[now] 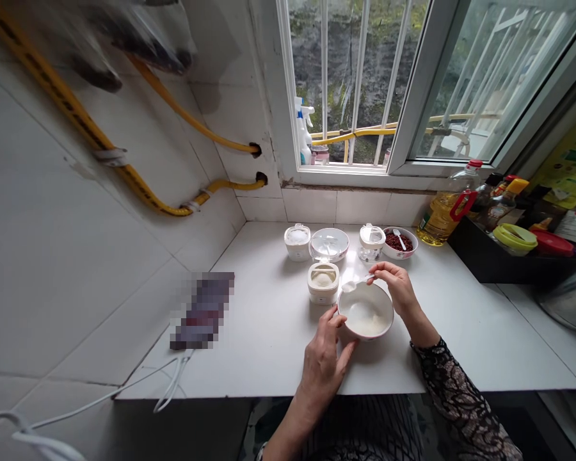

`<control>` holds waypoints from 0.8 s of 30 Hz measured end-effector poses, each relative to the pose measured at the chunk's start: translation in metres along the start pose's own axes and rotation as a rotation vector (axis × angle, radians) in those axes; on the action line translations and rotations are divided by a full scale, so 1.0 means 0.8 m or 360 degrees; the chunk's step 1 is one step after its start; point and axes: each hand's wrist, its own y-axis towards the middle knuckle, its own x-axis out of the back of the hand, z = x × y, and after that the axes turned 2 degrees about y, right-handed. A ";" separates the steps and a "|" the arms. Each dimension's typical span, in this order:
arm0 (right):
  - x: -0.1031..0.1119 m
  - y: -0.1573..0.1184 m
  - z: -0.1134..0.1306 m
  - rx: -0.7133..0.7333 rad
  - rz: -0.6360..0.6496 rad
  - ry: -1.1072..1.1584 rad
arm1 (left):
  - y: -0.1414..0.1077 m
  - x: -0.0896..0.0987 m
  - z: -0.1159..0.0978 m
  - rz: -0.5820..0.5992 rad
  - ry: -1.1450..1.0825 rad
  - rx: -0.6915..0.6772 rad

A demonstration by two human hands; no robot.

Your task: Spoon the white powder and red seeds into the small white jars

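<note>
Spoon (pixel 349 287): handle pinched in the right grip (pixel 397 291), scoop end at the bowl's far-left rim, probably kept close against spills.
Bowl (pixel 379 301): on the tabletop (pixel 259 358), its near-left side held by the left grip (pixel 322 352), seemingly for steadiness; pale powder (pixel 376 322) inside.
Jar (pixel 323 296): lid up, just left of the bowl, crowding that side.
Back row: two more jars (pixel 297 248) (pixel 371 242), a clear-topped dish (pixel 329 245), a dish of dark-red bits (pixel 400 242).
Right: oil bottle (pixel 434 221), well apart.
</note>
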 end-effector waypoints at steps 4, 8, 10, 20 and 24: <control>-0.025 0.000 0.006 0.0437 -0.0011 -0.0170 | 0.000 0.001 0.000 0.0002 -0.0005 0.0002; -0.045 -0.006 0.012 0.1147 0.0121 -0.0775 | 0.000 0.001 0.000 0.0002 -0.0001 -0.0001; -0.048 -0.009 0.013 0.1441 0.0211 -0.1013 | 0.000 0.001 0.000 -0.0001 -0.0004 -0.0007; -0.055 0.007 0.012 0.1612 0.0497 -0.1564 | 0.000 0.001 0.000 0.0015 -0.0010 0.0001; -0.068 0.017 0.013 0.1505 0.0622 -0.1800 | 0.000 0.001 0.000 0.0029 -0.0019 0.0008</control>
